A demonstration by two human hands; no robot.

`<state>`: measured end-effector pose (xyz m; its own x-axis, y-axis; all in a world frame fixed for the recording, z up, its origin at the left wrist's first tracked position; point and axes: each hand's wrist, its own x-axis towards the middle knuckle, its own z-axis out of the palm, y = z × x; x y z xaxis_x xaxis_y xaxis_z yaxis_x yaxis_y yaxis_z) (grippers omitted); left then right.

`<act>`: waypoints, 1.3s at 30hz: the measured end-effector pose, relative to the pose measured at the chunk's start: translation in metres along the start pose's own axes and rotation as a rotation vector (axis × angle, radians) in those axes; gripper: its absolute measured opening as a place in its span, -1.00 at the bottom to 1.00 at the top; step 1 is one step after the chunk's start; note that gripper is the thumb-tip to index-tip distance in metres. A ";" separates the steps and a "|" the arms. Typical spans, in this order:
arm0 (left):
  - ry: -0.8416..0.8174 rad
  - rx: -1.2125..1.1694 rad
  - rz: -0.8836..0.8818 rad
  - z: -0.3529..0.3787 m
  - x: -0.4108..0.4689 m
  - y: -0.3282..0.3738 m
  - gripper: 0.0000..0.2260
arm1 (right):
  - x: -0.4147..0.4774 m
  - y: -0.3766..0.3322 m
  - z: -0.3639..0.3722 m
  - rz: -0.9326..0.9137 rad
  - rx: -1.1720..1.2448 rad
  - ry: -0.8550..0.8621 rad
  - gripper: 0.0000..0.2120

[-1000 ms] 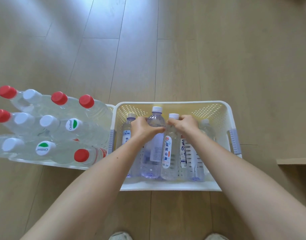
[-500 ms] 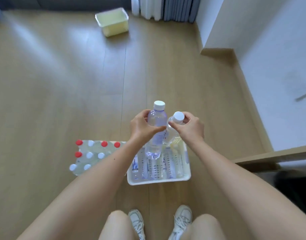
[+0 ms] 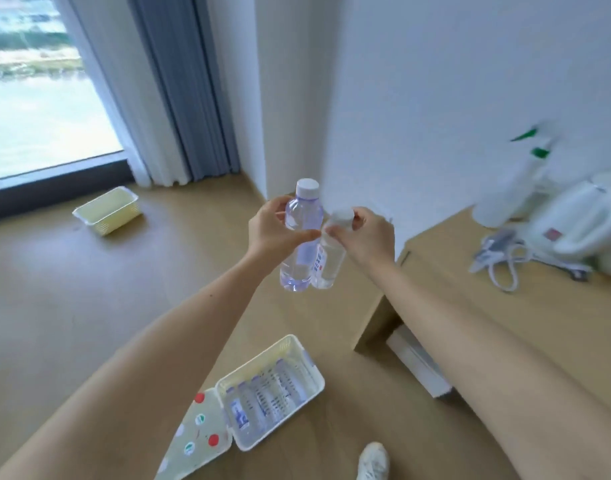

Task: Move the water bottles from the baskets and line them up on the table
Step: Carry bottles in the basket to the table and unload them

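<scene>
Carrying bottles toward the wooden counter, the left hand grips a clear purple-tinted plastic bottle, the right hand a clear white-capped bottle; no bottles yet lined up there; many remain in the white plastic basket.

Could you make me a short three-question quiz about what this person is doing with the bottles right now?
1. True or false: the left hand holds a bottle with a red cap.
2. Multiple choice: where is the white basket of bottles? A) on the wooden table B) on the floor below the hands C) on the windowsill
3. Fill in: the right hand grips the clear bottle near its ____.

Key
1. False: the purple-tinted bottle has a white cap.
2. B
3. Cap; fingers wrap its top, and the wooden table lies to the right.
</scene>
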<state>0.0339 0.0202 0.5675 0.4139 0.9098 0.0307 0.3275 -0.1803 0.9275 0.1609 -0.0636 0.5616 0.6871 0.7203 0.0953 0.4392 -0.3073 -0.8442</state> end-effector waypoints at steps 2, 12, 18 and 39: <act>-0.069 0.005 0.047 0.019 -0.010 0.022 -0.47 | -0.008 -0.003 -0.038 0.022 -0.009 0.103 -0.73; -0.502 -0.005 0.269 0.190 -0.101 0.118 -0.49 | -0.099 0.070 -0.246 0.249 -0.112 0.490 -0.77; -0.708 -0.031 0.356 0.323 -0.187 0.173 -0.45 | -0.172 0.144 -0.381 0.408 -0.153 0.734 -0.72; -1.019 0.070 0.406 0.604 -0.361 0.197 -0.40 | -0.293 0.351 -0.555 0.709 -0.011 1.034 -0.84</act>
<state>0.4621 -0.5699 0.5145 0.9986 0.0483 -0.0231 0.0423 -0.4468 0.8936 0.4350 -0.7282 0.5299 0.9035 -0.4285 -0.0046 -0.2112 -0.4360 -0.8748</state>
